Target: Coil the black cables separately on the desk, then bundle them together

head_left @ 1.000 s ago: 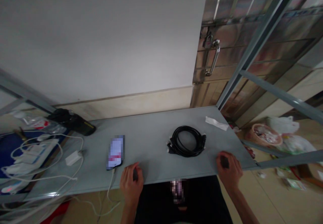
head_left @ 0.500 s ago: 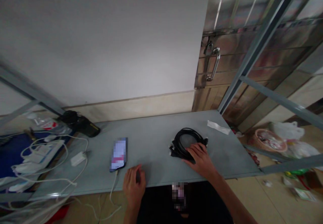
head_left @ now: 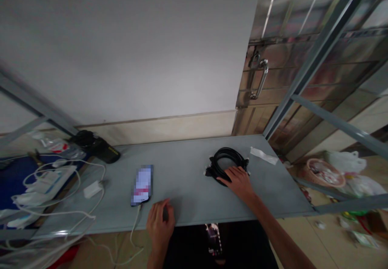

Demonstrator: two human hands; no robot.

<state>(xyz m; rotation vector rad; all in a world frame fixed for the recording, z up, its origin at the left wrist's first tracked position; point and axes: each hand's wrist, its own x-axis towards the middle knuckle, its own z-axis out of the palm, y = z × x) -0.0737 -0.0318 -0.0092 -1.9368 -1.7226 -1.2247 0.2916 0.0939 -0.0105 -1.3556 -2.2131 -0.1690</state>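
A coil of black cable (head_left: 218,168) lies on the right half of the grey table (head_left: 182,172), its plug ends sticking out at the left and right. My right hand (head_left: 238,183) rests over the near right side of the coil, thumb and fingers closed around the loops. Part of the cable is hidden beneath the fingers. At the table's front edge, my left hand (head_left: 160,217) is loosely curled, with a gap by the thumb and nothing visible in it. Closest to it is a phone (head_left: 142,185) with a blurred screen and a white charging cable (head_left: 135,224) plugged in.
A white paper strip (head_left: 263,155) lies at the back right. To the left are a black bottle (head_left: 103,148), a clear plastic bottle (head_left: 62,147), a white charger (head_left: 93,189), a power strip (head_left: 54,184) and tangled white cords. Metal posts (head_left: 306,75) frame the table.
The black coil has shifted slightly toward the back, and its loops look more bunched together. My right hand has moved a little with it. My left hand stays in place.
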